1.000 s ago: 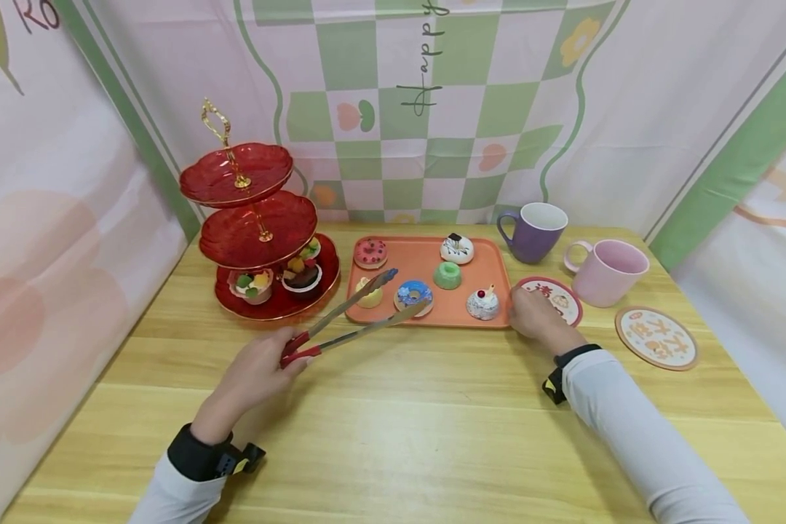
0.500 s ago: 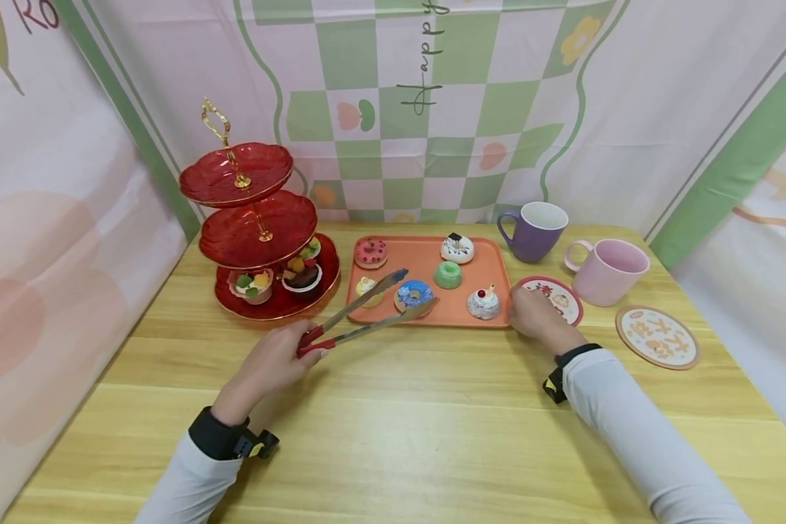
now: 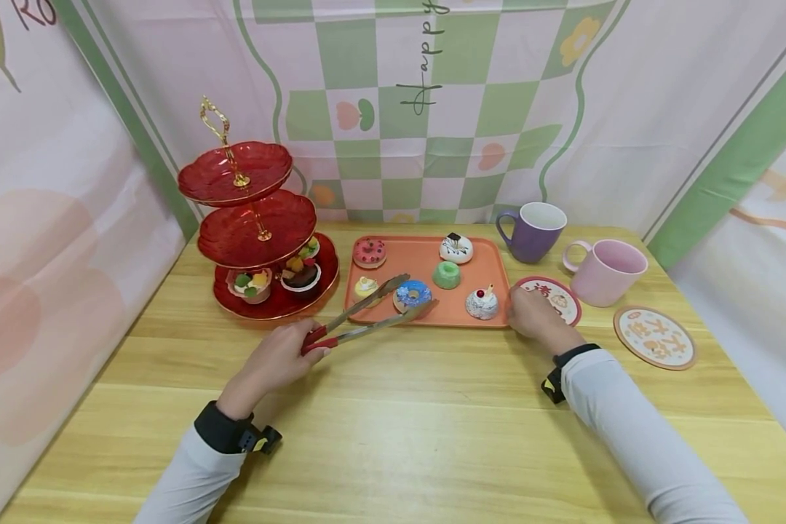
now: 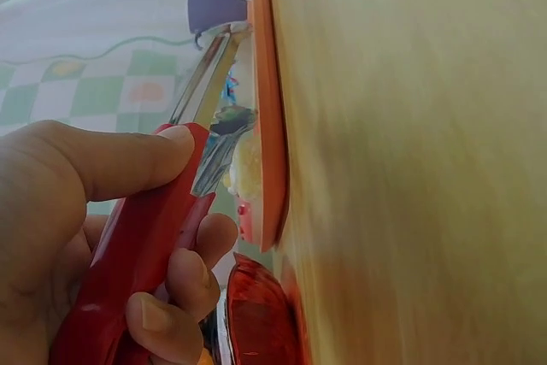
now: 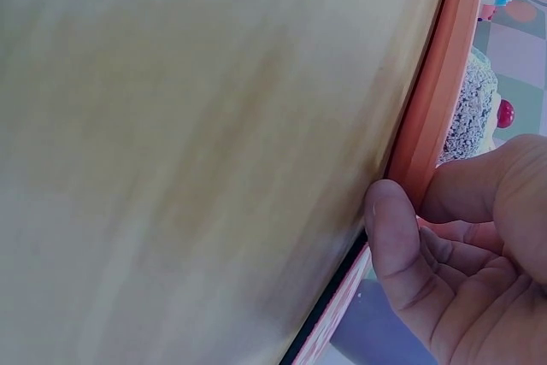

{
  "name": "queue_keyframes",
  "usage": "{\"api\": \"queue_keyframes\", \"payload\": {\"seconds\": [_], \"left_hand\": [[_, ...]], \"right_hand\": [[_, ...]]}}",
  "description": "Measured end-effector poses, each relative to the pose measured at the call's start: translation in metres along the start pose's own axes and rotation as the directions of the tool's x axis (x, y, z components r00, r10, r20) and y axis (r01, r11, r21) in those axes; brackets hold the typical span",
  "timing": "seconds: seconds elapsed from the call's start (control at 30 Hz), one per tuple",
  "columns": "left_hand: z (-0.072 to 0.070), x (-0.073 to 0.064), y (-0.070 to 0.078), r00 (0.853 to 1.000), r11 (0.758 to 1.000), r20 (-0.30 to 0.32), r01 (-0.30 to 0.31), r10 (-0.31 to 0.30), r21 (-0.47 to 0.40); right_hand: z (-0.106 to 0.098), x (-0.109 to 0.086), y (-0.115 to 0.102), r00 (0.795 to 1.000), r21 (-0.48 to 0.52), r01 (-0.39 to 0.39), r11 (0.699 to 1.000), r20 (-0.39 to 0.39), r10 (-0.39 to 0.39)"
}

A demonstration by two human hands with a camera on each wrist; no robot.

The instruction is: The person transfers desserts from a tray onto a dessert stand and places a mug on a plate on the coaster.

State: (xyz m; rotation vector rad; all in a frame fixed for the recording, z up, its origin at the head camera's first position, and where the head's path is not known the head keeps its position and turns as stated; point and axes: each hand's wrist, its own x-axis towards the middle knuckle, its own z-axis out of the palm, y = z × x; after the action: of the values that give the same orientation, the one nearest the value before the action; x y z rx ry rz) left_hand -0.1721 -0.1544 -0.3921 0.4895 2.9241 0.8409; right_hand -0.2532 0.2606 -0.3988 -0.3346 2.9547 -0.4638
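Behind left hand (image 3: 274, 362) and right hand (image 3: 538, 317) alike, we see a black wristband (image 3: 220, 428); beside it, a small yellow-marked black unit (image 3: 268, 439); then a pale grey sleeve (image 3: 635, 418).

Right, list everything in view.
tiered stand: 1, red, left
cupcakes: 3 visible, mixed colours, bottom tier
tray: 1, orange, centre
doughnuts: 3, pink, white, blue, on tray
ring cake: 1, green, on tray
small cake: 1, yellow, tray's near left
cherry-topped cake: 1, white, tray's near right
tongs: 1, silver and red, tips over tray
mugs: 2, purple and pink, back right
coasters: 2, red and orange rims, right
table: 1, pale wood, underneath
cloth backdrop: 1, white, green, pink, behind
wristbands: 2, black, at wrists
sleeves: 2, white, on arms
left hand: 1, bare, gripping tongs
right hand: 1, bare, gripping tray's near right corner
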Motion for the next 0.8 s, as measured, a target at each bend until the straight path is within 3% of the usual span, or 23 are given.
{"api": "queue_keyframes", "payload": {"seconds": [0.33, 0.8], "left_hand": [[0.0008, -0.0001, -0.0002, 0.999, 0.999, -0.009, -0.046, 0.046, 0.029], [0.0025, 0.0004, 0.0002, 0.998, 0.993, -0.015, -0.06, 0.062, 0.099]], "right_hand": [[-0.0011, -0.0001, -0.0016, 1.0, 0.011, -0.018, 1.0, 0.019, 0.018], [-0.0025, -0.0013, -0.0033, 0.999, 0.011, -0.03, 0.999, 0.027, 0.03]]}}
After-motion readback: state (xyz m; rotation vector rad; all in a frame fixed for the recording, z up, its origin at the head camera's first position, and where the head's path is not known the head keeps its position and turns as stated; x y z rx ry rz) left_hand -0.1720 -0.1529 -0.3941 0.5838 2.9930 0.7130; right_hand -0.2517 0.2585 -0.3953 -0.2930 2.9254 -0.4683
